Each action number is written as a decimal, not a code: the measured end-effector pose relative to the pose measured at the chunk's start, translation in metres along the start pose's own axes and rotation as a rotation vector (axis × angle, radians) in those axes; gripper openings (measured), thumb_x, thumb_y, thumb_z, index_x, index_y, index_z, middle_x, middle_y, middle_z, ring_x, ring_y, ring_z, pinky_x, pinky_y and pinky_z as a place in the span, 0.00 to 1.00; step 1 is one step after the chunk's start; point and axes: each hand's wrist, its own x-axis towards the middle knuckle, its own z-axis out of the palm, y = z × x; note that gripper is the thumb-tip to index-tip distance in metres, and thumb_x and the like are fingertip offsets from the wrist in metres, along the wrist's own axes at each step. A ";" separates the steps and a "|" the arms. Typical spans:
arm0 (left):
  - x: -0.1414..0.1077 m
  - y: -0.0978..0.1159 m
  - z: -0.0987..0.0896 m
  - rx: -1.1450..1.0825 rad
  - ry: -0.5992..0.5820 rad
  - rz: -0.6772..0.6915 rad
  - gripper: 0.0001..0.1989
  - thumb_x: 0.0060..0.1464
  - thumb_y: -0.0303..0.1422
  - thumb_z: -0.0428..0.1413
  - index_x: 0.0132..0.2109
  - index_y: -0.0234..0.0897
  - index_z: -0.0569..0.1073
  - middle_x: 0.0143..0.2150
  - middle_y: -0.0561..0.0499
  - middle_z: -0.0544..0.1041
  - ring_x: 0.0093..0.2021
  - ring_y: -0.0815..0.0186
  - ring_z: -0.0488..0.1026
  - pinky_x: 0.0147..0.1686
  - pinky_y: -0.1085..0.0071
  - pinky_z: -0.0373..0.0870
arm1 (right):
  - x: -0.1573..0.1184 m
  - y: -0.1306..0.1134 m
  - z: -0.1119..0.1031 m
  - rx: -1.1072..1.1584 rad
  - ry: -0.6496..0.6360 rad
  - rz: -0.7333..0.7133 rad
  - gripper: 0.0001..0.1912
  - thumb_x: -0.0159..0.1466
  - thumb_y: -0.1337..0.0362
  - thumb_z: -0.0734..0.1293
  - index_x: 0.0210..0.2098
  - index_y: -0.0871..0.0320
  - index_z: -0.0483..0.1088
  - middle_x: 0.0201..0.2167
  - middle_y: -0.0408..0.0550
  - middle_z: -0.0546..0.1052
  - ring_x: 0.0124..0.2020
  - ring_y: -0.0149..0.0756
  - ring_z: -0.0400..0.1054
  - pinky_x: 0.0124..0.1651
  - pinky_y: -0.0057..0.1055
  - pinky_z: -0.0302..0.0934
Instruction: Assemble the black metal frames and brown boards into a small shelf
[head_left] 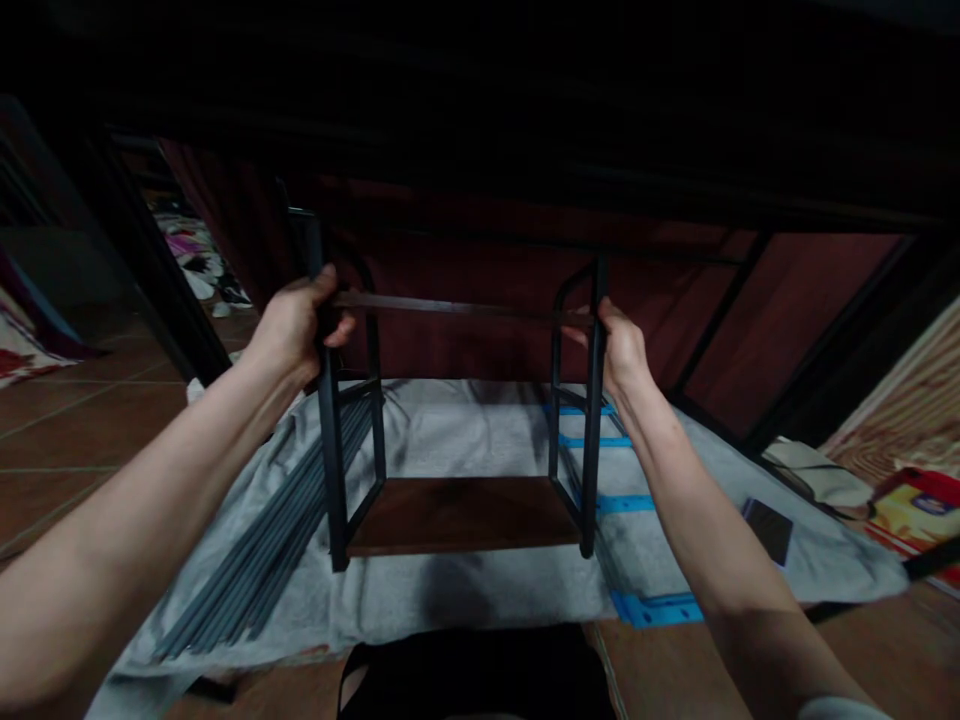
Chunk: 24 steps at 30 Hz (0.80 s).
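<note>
A small shelf rack stands in front of me, with black metal side frames (pixel 332 450) and a brown lower board (pixel 465 512) between their feet. Higher up, a thin upper shelf board (pixel 465 308) spans the two frames, seen almost edge-on. My left hand (pixel 304 320) is closed around its left end, against the left frame's upright. At the opposite end, my right hand (pixel 619 340) grips the board beside the right frame (pixel 592 450), thumb outside and fingertips showing inward. The exact joint between board and frames is hidden by my fingers.
Grey rods (pixel 262 540) lie bundled on a pale cloth (pixel 465 430) at left. Blue-ended metal frames (pixel 626 503) lie at right, near a dark phone-like object (pixel 769 530). A dark structure with reddish panels (pixel 465 350) rises behind. A red-yellow package (pixel 919 510) sits far right.
</note>
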 end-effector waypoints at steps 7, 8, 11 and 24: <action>-0.045 -0.049 0.002 -0.020 0.151 0.173 0.20 0.62 0.45 0.53 0.41 0.26 0.68 0.38 0.47 0.77 0.17 0.81 0.60 0.13 0.81 0.47 | -0.038 0.052 -0.014 -0.172 0.055 -0.147 0.24 0.65 0.42 0.61 0.32 0.56 0.73 0.38 0.46 0.79 0.46 0.38 0.72 0.59 0.40 0.62; -0.052 -0.056 0.002 -0.017 0.138 0.195 0.20 0.62 0.45 0.53 0.41 0.26 0.69 0.40 0.46 0.78 0.18 0.81 0.60 0.13 0.80 0.47 | -0.043 0.060 -0.016 -0.177 0.056 -0.171 0.24 0.66 0.42 0.60 0.32 0.56 0.73 0.39 0.47 0.79 0.46 0.38 0.72 0.60 0.40 0.60; -0.071 -0.074 0.000 -0.013 0.126 0.230 0.20 0.62 0.44 0.54 0.42 0.28 0.73 0.44 0.45 0.78 0.19 0.80 0.62 0.12 0.79 0.46 | -0.057 0.076 -0.023 -0.162 0.062 -0.220 0.25 0.67 0.43 0.59 0.33 0.56 0.74 0.39 0.47 0.79 0.46 0.39 0.72 0.60 0.40 0.59; -0.112 -0.101 -0.006 0.110 0.238 0.234 0.16 0.59 0.42 0.56 0.40 0.31 0.73 0.48 0.44 0.78 0.21 0.78 0.63 0.13 0.77 0.54 | -0.096 0.072 -0.031 -0.210 0.124 -0.289 0.23 0.71 0.49 0.55 0.34 0.55 0.73 0.40 0.48 0.79 0.48 0.42 0.72 0.59 0.43 0.59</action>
